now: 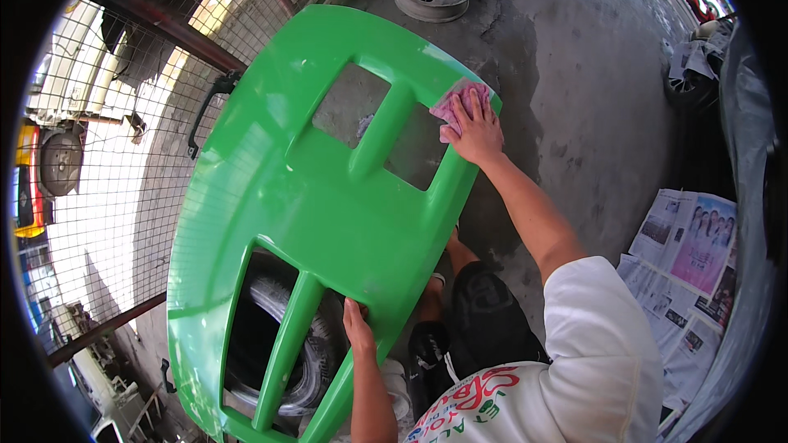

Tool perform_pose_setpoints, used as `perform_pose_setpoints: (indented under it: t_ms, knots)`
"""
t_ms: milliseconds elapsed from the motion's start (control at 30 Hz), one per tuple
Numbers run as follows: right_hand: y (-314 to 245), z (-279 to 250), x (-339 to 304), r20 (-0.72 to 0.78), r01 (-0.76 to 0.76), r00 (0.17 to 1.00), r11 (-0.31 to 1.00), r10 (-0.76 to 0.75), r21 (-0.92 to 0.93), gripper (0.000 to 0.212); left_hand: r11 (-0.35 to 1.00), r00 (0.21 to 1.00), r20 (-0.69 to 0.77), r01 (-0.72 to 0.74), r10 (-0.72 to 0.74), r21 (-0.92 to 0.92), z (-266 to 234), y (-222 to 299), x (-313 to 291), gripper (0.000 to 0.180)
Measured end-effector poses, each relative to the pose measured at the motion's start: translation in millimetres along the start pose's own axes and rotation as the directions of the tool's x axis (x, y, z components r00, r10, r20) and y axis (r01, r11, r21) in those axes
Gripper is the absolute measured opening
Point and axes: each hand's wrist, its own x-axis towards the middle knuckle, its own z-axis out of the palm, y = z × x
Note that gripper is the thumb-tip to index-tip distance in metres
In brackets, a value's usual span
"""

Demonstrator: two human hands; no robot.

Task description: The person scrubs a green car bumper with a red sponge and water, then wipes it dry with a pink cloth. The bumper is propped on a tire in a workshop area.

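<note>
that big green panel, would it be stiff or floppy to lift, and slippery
The green panel is probably fairly stiff: it keeps its moulded curve while resting on the tyre. Its glossy surface looks slippery. The left hand grips an opening's edge while the right hand presses a pink cloth; it may shift.

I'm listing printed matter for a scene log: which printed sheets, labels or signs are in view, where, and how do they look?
Newspaper sheets: spread on the concrete floor at right, overlapping rectangles, white and grey print with a pink photo panel.
More newspaper: crumpled over a wheel at upper right, white-grey.
No signs or screens.
</note>
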Motion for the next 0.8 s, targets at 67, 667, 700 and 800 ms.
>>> perform_pose_setpoints:
  t_ms: [67, 667, 700, 800]
  knots:
    - [6.9, 0.5, 48.9, 0.021, 0.251, 0.968, 0.964, -0.25, -0.087, 0.078, 0.999, 0.998, -0.037, -0.041, 0.042, 0.017, 7.7, 5.3, -1.4, 0.058]
    - [92.5, 76.1, -26.3, 0.278, -0.587, 0.807, 0.654, 0.521, 0.477, 0.058, 0.997, 0.972, -0.233, 0.05, -0.034, 0.062, 42.6, 27.9, -2.4, 0.046]
    - [48.8, 64.1, -53.9, 0.203, -0.569, 0.81, 0.655, 0.55, 0.498, 0.054, 0.997, 0.967, -0.254, 0.028, -0.008, 0.075, 38.5, 20.2, -4.3, 0.047]
    - [-47.9, 28.9, -137.5, 0.236, -0.577, 0.775, 0.504, 0.586, 0.643, 0.057, 0.995, 0.972, -0.231, -0.028, 0.05, 0.097, 26.3, 7.6, -7.0, 0.05]
